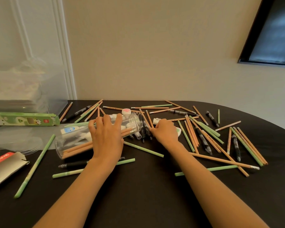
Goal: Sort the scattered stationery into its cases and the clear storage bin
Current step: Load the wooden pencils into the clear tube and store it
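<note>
Dozens of pencils and pens are lying scattered across the dark surface (138,195), so the sort is looking barely begun. Left hand (106,137) is resting over a clear cylindrical case (76,139) lying on its side, fingers (98,121) spread and curling over its upper wall, seemingly steadying it; case is already holding tan pencils and some white items, mouth pointing toward the right hand. Right hand (165,131) is working just beyond that mouth, fingers bunched and pinching the lower ends of a couple of tan pencils (146,120) among black pens (143,129). Judging the step in hand as gathering loose tan pencils for that case. Next move is likely calling for lifting the pinched pencils free of the pens, lining them up with the mouth and sliding them in while the left hand is keeping the case from rolling. Green pencils (143,148) are lying apart, presumably for the green box (23,120) at far left. Clear storage bin (23,89) is standing behind that box; a grey-and-red carton (5,167) is lying open nearer the edge.
</note>
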Tool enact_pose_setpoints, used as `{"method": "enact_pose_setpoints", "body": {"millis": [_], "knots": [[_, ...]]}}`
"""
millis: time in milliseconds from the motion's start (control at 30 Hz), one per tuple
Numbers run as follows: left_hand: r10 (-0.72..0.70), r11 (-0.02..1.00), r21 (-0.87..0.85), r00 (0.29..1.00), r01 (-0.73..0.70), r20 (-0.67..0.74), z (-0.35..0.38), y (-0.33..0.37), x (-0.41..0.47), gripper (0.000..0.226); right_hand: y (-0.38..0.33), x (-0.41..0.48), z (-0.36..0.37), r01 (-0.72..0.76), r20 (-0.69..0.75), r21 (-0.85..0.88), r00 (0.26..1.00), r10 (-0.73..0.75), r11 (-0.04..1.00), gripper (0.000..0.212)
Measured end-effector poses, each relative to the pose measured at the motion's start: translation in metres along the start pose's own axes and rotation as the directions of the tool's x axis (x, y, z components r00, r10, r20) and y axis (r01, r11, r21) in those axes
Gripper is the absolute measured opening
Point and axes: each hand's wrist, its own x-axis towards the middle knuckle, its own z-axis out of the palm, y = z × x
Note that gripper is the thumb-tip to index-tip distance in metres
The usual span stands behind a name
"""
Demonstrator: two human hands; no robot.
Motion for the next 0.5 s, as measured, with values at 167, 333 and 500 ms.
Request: {"method": "enact_pose_setpoints", "body": {"millis": [167, 333, 500], "knots": [[0.026, 1.000, 0.012, 1.000, -0.026, -0.016, 0.004, 0.000, 0.002, 0.068, -0.002, 0.009, 0.001, -0.049, 0.045, -0.022, 0.998, 0.050, 0.999, 0.041], [0.044, 0.999, 0.011, 0.999, -0.043, -0.030, 0.009, 0.000, 0.004, 0.068, -0.004, 0.011, -0.011, -0.056, 0.230, -0.116, 0.970, 0.082, 0.992, 0.032], [0.046, 0.999, 0.013, 0.999, -0.046, -0.018, 0.007, -0.001, 0.004, 0.070, -0.005, 0.003, -0.025, -0.239, 0.470, 0.177, 0.873, 0.131, 0.955, 0.010]]}}
